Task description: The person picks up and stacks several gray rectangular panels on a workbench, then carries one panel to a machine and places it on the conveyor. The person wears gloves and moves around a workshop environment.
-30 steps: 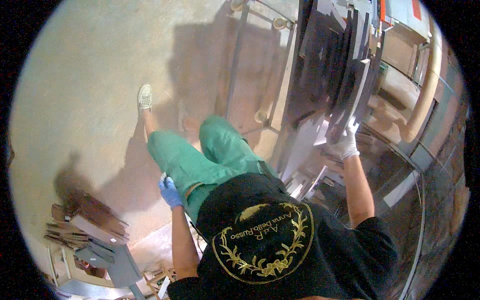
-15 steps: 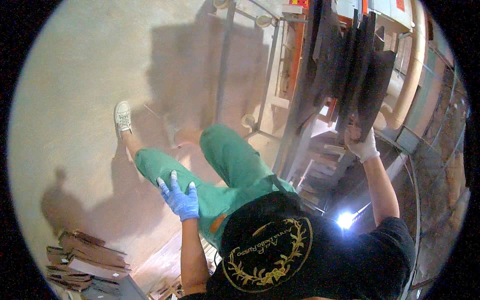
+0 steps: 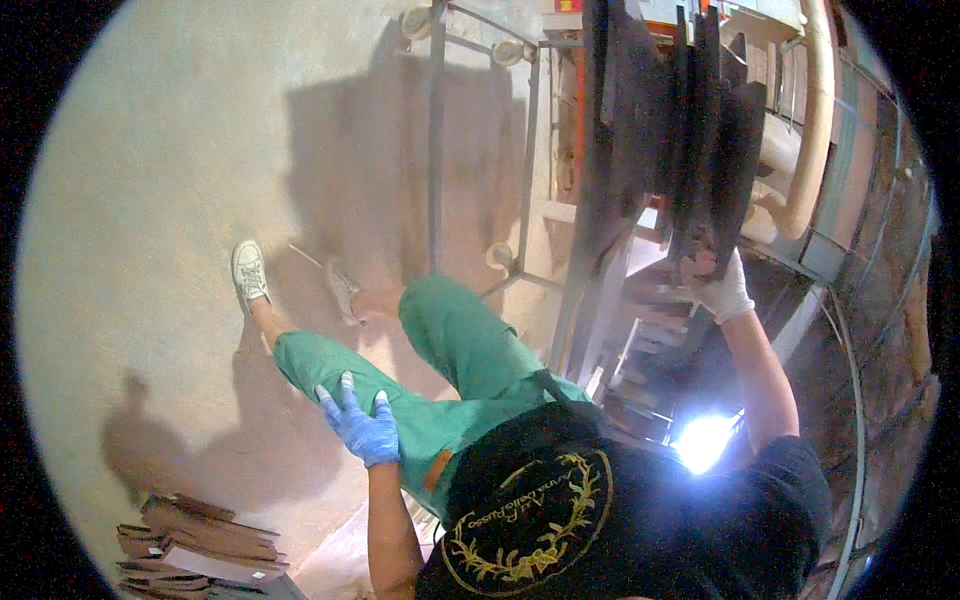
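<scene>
My left hand (image 3: pixel 362 424), in a blue glove with pale fingertips, lies on my green trouser leg (image 3: pixel 325 365) with its fingers spread and nothing in them. Off to the right, my right hand (image 3: pixel 726 288) wears a white glove and grips the near end of a dark board (image 3: pixel 738 180). That board is one of several dark, thin boards (image 3: pixel 640 110) standing close together on edge. Some of the right fingers are hidden behind the board's end.
A metal frame with pale wheels (image 3: pixel 500 257) stands on the floor beside the boards. At lower left lies a pile of brown flat pieces (image 3: pixel 205 540). A thick pale pipe (image 3: pixel 815 120) runs along the far right. A bright lamp (image 3: pixel 705 442) shines near my right arm.
The view has shifted slightly, so the floor pile and my shoe sit lower and the boards farther left. My left hand stays on the leg; the right keeps hold of the board.
</scene>
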The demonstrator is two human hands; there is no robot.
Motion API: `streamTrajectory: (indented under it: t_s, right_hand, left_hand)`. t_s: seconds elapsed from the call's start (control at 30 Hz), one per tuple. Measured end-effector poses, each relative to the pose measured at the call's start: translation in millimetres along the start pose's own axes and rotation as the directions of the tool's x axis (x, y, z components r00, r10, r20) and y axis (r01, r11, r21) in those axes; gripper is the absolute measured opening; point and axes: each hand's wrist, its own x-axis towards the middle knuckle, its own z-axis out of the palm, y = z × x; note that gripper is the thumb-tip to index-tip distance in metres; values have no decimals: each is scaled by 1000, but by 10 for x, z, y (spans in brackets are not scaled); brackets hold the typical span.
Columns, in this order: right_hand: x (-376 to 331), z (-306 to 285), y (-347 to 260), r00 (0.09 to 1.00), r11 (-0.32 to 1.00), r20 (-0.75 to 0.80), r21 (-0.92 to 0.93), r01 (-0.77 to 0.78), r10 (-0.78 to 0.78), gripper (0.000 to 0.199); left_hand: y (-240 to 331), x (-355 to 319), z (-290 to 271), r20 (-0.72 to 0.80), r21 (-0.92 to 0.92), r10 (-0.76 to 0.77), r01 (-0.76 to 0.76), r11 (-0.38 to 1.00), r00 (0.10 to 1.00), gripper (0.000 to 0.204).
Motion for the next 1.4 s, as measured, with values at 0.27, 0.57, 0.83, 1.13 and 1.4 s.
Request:
streamTrajectory:
  t_s: [0.27,0.57,0.83,1.13,1.4]
  right_hand:
    - [-126,192,33,986,987,-92,62,147,-141,25]
    - [-181,-113,-85,812,996,576,49,78,-92,48]
    - [-742,-3136,2571,932,980,358,200,-17,-57,39]
    - [-2444,-6484,6184,823,514,-298,858,8,484,48]
    - [-2076,-7933,6149,911,496,-309,857,142,272,31]
  left_hand:
    - [13,-21,-326,-17,93,27,-26,995,999,62]
    - [188,-57,-167,196,405,94,-168,899,976,62]
    - [345,-323,-300,166,461,311,-352,815,936,58]
    - [1271,-3118,3016,508,546,721,-823,154,472,67]
    - [1325,-4743,4936,726,487,619,-859,-156,300,65]
